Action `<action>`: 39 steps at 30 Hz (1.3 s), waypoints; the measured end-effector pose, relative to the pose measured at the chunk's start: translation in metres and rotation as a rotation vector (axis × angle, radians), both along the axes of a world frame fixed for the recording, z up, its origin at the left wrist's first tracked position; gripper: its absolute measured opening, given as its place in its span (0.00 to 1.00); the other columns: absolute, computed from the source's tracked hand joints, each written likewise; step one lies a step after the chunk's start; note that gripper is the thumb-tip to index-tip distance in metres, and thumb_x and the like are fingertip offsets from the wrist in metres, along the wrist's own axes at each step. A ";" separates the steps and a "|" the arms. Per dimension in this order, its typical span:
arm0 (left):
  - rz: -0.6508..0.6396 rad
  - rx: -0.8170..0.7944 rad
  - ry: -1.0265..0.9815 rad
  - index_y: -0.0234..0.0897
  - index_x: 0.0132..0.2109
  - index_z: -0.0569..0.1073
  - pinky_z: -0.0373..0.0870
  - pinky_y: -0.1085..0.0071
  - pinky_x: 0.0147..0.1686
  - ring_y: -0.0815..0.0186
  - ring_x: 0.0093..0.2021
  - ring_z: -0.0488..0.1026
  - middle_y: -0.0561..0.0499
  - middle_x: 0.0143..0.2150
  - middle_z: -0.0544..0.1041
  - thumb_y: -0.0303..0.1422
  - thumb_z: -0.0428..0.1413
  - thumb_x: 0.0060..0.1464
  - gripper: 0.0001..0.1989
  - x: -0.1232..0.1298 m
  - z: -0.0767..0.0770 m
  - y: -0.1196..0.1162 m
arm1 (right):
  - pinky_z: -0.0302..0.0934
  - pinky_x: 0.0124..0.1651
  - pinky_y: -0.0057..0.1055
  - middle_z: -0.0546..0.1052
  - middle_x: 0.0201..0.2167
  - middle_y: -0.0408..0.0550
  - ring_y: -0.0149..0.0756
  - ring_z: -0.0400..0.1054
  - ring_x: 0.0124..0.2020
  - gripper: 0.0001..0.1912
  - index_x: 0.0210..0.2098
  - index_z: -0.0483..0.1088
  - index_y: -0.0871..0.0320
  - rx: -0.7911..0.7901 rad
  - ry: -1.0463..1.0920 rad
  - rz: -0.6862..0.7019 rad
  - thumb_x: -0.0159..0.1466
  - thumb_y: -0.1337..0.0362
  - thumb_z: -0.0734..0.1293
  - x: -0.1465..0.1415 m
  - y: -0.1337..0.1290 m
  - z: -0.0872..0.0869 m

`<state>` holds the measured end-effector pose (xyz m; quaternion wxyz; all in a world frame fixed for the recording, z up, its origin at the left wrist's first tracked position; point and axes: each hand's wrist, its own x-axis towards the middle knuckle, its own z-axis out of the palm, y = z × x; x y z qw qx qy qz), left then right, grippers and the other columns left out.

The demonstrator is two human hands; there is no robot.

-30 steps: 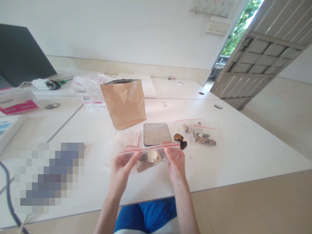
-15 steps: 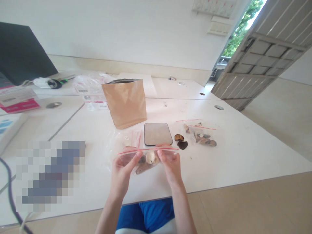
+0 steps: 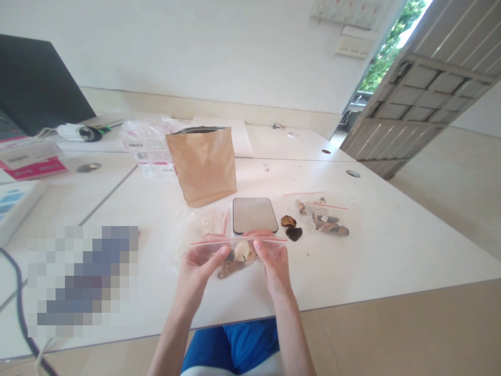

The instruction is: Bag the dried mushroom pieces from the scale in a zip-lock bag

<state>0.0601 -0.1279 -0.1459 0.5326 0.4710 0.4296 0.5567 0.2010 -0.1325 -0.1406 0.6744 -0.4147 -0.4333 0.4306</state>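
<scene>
A clear zip-lock bag [image 3: 238,242] with a red-striped top and dried mushrooms [image 3: 230,268] inside is held up in front of me. My left hand [image 3: 199,267] pinches its left side, thumb in front and fingers behind. On the right side, my right hand [image 3: 276,265] grips it the same way, thumb close to the red strip. Just beyond the bag lies a flat square scale [image 3: 254,215] with nothing on its plate. Two loose dried mushroom pieces, one brown [image 3: 288,221] and one dark [image 3: 294,233], lie right of the scale.
Filled zip-lock bags [image 3: 329,224] lie to the right. An open brown paper pouch [image 3: 205,167] stands behind the scale, with flat clear bags [image 3: 211,222] before it. Plastic-wrapped boxes [image 3: 148,149], a dark monitor [image 3: 39,83] and a cable [image 3: 18,297] are on the left.
My left thumb has slid slightly down from the red strip. The bag stays between both hands, and the view has shifted a little.
</scene>
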 end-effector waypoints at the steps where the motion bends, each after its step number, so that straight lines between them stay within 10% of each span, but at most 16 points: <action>1: 0.009 0.003 0.014 0.35 0.33 0.78 0.72 0.72 0.34 0.63 0.35 0.75 0.48 0.34 0.78 0.37 0.63 0.47 0.09 -0.001 0.000 0.000 | 0.64 0.42 0.36 0.78 0.32 0.48 0.41 0.71 0.36 0.13 0.31 0.76 0.56 -0.003 -0.003 0.026 0.56 0.53 0.68 0.000 0.000 0.000; 24: 0.167 0.167 0.159 0.38 0.28 0.78 0.70 0.74 0.28 0.66 0.29 0.73 0.50 0.28 0.76 0.37 0.61 0.48 0.08 0.013 0.014 -0.011 | 0.64 0.40 0.34 0.77 0.31 0.45 0.37 0.70 0.34 0.05 0.27 0.73 0.56 -0.015 0.013 -0.005 0.55 0.62 0.71 -0.008 -0.010 0.011; 39: 0.041 0.088 0.138 0.35 0.27 0.78 0.69 0.75 0.27 0.66 0.30 0.74 0.48 0.30 0.78 0.39 0.62 0.47 0.11 0.012 0.012 -0.003 | 0.68 0.39 0.33 0.77 0.29 0.46 0.36 0.72 0.33 0.06 0.30 0.74 0.57 -0.016 -0.042 -0.034 0.56 0.61 0.70 -0.013 -0.009 0.013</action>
